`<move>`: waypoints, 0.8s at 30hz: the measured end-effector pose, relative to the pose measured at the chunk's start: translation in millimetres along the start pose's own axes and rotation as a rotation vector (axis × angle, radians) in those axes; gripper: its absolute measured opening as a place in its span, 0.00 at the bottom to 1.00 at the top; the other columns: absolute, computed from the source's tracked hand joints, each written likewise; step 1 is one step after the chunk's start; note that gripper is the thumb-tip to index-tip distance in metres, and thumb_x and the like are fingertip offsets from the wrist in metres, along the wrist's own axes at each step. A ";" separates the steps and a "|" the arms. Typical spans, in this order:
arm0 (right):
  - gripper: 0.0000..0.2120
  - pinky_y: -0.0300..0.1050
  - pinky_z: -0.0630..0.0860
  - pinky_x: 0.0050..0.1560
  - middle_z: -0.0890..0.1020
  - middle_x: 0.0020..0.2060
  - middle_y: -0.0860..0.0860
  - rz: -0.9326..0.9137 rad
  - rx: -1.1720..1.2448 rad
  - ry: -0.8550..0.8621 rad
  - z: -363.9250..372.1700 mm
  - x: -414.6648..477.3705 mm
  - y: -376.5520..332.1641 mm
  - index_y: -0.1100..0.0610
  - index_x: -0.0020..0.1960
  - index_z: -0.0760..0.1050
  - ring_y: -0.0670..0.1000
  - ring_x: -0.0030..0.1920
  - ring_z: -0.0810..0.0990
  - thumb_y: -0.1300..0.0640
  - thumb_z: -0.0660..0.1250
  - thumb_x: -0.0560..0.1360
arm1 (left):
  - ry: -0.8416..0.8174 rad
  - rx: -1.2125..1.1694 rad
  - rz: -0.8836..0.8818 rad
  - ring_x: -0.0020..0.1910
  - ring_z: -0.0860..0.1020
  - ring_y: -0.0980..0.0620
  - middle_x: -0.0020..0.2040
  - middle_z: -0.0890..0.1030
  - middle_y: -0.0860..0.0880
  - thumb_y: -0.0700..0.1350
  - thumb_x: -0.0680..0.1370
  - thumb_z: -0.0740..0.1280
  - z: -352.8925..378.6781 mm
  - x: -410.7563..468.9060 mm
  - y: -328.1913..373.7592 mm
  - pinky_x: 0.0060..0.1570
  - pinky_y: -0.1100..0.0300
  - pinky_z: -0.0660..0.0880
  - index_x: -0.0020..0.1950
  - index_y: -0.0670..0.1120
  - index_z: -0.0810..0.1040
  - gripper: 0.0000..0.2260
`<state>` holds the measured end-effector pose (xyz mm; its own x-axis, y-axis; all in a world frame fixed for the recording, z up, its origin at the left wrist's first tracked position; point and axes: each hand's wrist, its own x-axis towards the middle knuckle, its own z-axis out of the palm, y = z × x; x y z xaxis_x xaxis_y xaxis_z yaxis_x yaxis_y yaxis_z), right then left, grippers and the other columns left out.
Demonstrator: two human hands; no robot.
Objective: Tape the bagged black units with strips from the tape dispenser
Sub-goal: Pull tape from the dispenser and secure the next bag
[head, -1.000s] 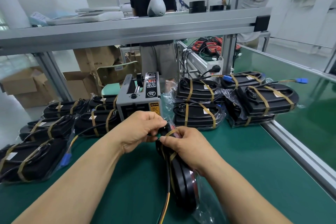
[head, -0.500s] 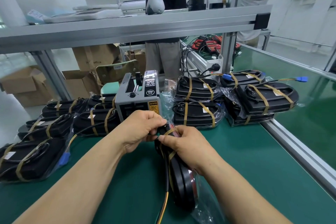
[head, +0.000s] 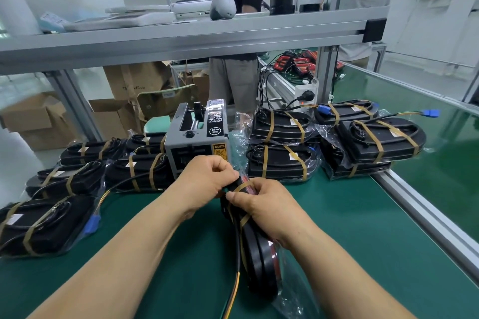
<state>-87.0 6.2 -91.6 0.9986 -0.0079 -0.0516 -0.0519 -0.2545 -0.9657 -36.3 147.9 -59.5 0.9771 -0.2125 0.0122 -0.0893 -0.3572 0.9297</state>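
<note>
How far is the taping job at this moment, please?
Done: taped units lie stacked on both sides of the tape dispenser. In hand: left hand and right hand grip one bagged unit on edge, a strip round its far end. Left: finishing this unit; no untaped units show.

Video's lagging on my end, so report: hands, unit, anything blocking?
Left hand grips bagged black unit, stood on edge. Right hand pinches tape strip over its top end. Tape dispenser behind, taped units either side; none obstructing.
</note>
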 end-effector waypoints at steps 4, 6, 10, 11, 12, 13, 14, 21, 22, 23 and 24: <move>0.10 0.47 0.79 0.42 0.82 0.33 0.46 -0.002 -0.017 0.000 -1.5 -0.6 -1.1 0.54 0.42 0.79 0.47 0.34 0.80 0.47 0.74 0.71 | 0.117 0.174 0.065 0.34 0.73 0.53 0.35 0.76 0.50 0.45 0.74 0.73 2.9 -0.4 -5.4 0.40 0.54 0.74 0.41 0.47 0.78 0.05; 0.10 0.47 0.78 0.43 0.83 0.35 0.48 -0.007 -0.038 -0.001 -1.6 -1.2 -1.7 0.54 0.42 0.79 0.49 0.36 0.81 0.47 0.74 0.71 | 0.151 0.127 0.034 0.33 0.73 0.54 0.34 0.76 0.52 0.45 0.73 0.73 6.0 0.6 -8.3 0.36 0.57 0.72 0.42 0.49 0.79 0.04; 0.10 0.48 0.80 0.45 0.85 0.39 0.50 -0.001 -0.068 0.001 -2.2 -0.4 -2.4 0.53 0.44 0.80 0.52 0.41 0.84 0.46 0.74 0.72 | 0.158 -0.088 -0.126 0.28 0.74 0.57 0.28 0.79 0.54 0.47 0.74 0.72 12.6 3.1 -10.0 0.30 0.63 0.70 0.37 0.46 0.81 0.08; 0.10 0.44 0.79 0.42 0.84 0.37 0.49 0.004 -0.062 -0.001 -3.2 -0.1 -2.0 0.53 0.43 0.80 0.49 0.38 0.83 0.47 0.74 0.72 | 0.153 -0.129 -0.157 0.27 0.74 0.57 0.29 0.80 0.52 0.48 0.75 0.73 14.2 2.9 -9.8 0.28 0.64 0.70 0.38 0.45 0.82 0.08; 0.10 0.40 0.77 0.38 0.83 0.34 0.46 0.007 -0.056 -0.001 -4.1 0.1 -1.5 0.53 0.43 0.79 0.45 0.34 0.81 0.47 0.74 0.72 | 0.145 -0.163 -0.177 0.26 0.74 0.58 0.29 0.80 0.51 0.48 0.75 0.73 15.4 2.5 -9.6 0.26 0.66 0.69 0.39 0.44 0.81 0.09; 0.10 0.35 0.74 0.34 0.81 0.31 0.44 0.011 -0.054 0.002 -4.9 0.0 -1.6 0.52 0.42 0.79 0.42 0.31 0.79 0.47 0.74 0.72 | 0.135 -0.190 -0.194 0.25 0.74 0.58 0.30 0.80 0.50 0.48 0.75 0.73 16.4 1.7 -9.6 0.25 0.67 0.69 0.38 0.45 0.80 0.09; 0.10 0.33 0.72 0.31 0.80 0.30 0.43 0.013 -0.053 0.004 -5.0 -0.3 -1.5 0.52 0.41 0.79 0.40 0.29 0.77 0.47 0.75 0.72 | 0.121 -0.216 -0.211 0.26 0.74 0.57 0.31 0.80 0.49 0.48 0.74 0.73 16.7 0.3 -9.5 0.24 0.67 0.69 0.39 0.45 0.80 0.09; 0.10 0.51 0.80 0.48 0.85 0.39 0.52 0.008 -0.026 0.000 -3.6 -7.1 -7.8 0.55 0.45 0.81 0.51 0.40 0.83 0.49 0.74 0.72 | 0.001 -0.342 -0.257 0.31 0.77 0.57 0.35 0.82 0.50 0.43 0.74 0.74 7.8 -14.1 -5.3 0.32 0.63 0.71 0.44 0.46 0.81 0.03; 0.11 0.50 0.79 0.46 0.83 0.37 0.51 -0.006 -0.025 -0.005 -4.1 -9.3 -8.6 0.56 0.46 0.81 0.49 0.38 0.81 0.49 0.74 0.73 | 0.000 -0.357 -0.253 0.33 0.77 0.56 0.35 0.82 0.50 0.41 0.74 0.74 6.4 -16.3 -5.2 0.35 0.62 0.70 0.44 0.46 0.81 0.02; 0.11 0.47 0.77 0.44 0.81 0.36 0.49 -0.024 -0.031 -0.011 -5.0 -11.9 -9.0 0.56 0.46 0.81 0.47 0.37 0.78 0.49 0.74 0.73 | 0.008 -0.368 -0.247 0.34 0.77 0.55 0.36 0.83 0.51 0.40 0.74 0.74 5.2 -18.6 -5.1 0.37 0.60 0.69 0.43 0.47 0.82 0.03; 0.10 0.45 0.76 0.43 0.80 0.36 0.48 -0.051 -0.040 -0.017 -5.8 -14.7 -9.0 0.56 0.46 0.80 0.46 0.37 0.77 0.49 0.74 0.73 | 0.022 -0.377 -0.234 0.36 0.77 0.54 0.36 0.83 0.50 0.40 0.73 0.74 4.1 -21.0 -5.1 0.39 0.59 0.68 0.42 0.47 0.82 0.03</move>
<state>-101.2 3.0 -80.7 0.9997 0.0223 -0.0074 -0.0005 -0.2926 -0.9562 -57.2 150.4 -66.0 0.9668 -0.1450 -0.2103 0.2073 -0.0356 0.9776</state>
